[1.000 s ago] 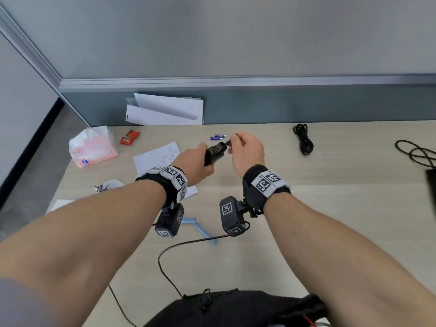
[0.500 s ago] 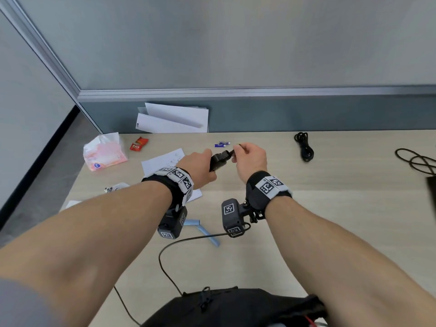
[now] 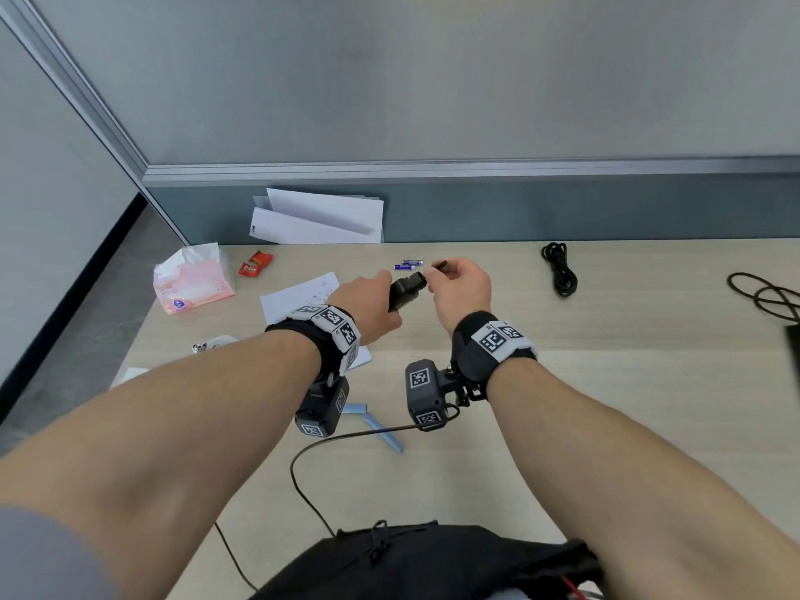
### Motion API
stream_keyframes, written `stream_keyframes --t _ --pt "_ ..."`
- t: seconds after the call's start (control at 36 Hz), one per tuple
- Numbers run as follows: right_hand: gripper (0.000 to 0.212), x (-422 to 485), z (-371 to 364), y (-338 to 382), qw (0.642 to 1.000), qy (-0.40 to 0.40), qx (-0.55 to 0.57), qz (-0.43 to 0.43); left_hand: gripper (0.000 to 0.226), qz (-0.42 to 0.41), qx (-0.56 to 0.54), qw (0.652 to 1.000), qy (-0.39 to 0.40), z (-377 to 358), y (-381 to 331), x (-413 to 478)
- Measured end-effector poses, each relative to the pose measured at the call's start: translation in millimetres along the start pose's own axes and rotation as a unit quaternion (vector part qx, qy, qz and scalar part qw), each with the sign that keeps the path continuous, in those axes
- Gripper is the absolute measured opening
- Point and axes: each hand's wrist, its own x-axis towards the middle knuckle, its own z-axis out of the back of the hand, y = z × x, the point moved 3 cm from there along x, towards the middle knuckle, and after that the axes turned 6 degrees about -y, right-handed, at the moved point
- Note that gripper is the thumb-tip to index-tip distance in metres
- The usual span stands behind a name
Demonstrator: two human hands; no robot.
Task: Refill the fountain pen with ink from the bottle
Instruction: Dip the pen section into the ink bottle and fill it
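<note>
My left hand (image 3: 371, 306) grips a small black ink bottle (image 3: 406, 292) above the table, tilted with its threaded neck pointing right and its mouth uncovered. My right hand (image 3: 462, 284) is just right of the neck and pinches the bottle's small black cap (image 3: 440, 265) between thumb and fingertips, a little apart from the mouth. Light blue pen parts (image 3: 375, 422) lie on the table near me, below my wrists and partly hidden by the wrist-mounted devices.
White paper sheet (image 3: 303, 296) lies under my left hand. A pink tissue pack (image 3: 192, 280) and a red wrapper (image 3: 255, 264) sit at left, small blue batteries (image 3: 408, 265) beyond the bottle, a coiled black cable (image 3: 559, 269) at right, and a black bag (image 3: 415, 560) at the near edge.
The cap has come off the bottle: my right hand has drawn it up and right, away from the neck, which now shows bare. My left hand still holds the bottle.
</note>
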Motion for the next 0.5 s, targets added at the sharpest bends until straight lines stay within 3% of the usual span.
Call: stream_keyframes --t 0.22,0.5 --pt "0.017 0.1 -0.2 -1.1 0.999 0.015 0.041 -0.016 0.03 0.005 0.008 1.0 -0.012 0.1 4.9 0.8" --pt "0.013 -1.5 -2.2 2.0 0.999 0.018 -0.027 0.035 0.029 0.006 0.012 1.0 -0.015 -0.5 4.6 1.7"
